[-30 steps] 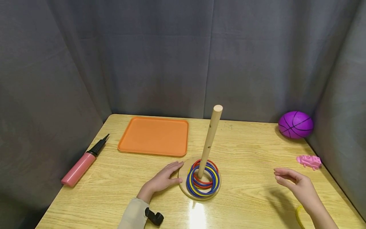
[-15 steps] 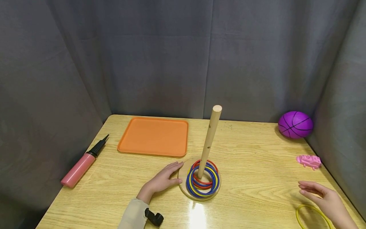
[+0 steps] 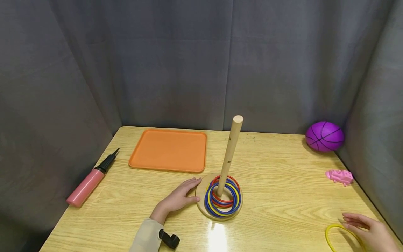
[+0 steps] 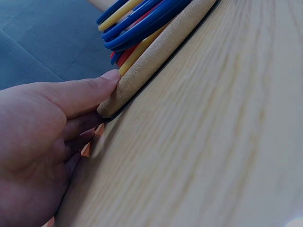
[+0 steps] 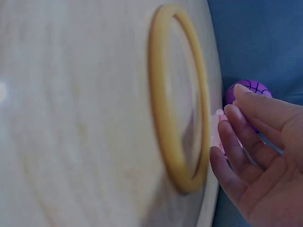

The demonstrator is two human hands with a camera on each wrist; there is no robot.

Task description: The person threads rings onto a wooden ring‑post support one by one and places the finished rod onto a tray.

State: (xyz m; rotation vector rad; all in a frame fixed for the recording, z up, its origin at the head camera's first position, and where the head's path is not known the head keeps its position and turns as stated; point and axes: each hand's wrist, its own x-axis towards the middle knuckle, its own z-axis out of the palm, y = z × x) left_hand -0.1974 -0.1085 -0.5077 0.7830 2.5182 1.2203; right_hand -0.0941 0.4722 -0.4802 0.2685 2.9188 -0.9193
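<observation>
A wooden peg (image 3: 229, 154) stands on a round wooden base (image 3: 201, 206) near the table's front middle, with several red, blue and yellow rings (image 3: 223, 200) stacked around it. My left hand (image 3: 177, 198) rests on the table with its thumb and fingers against the base's left rim (image 4: 142, 71). A loose yellow ring (image 3: 341, 238) (image 5: 177, 109) lies flat at the front right corner. My right hand (image 3: 369, 231) hovers just over it, fingers (image 5: 246, 132) relaxed and holding nothing.
An orange tray (image 3: 170, 149) lies at the back left. A pink pump with a black nozzle (image 3: 91, 178) rests near the left edge. A purple ball (image 3: 325, 136) sits in the back right corner, a small pink toy (image 3: 339, 176) by the right edge. Grey curtains surround the table.
My right hand has moved from the middle right down to the front right corner, over the yellow ring. The left hand has stayed on the base.
</observation>
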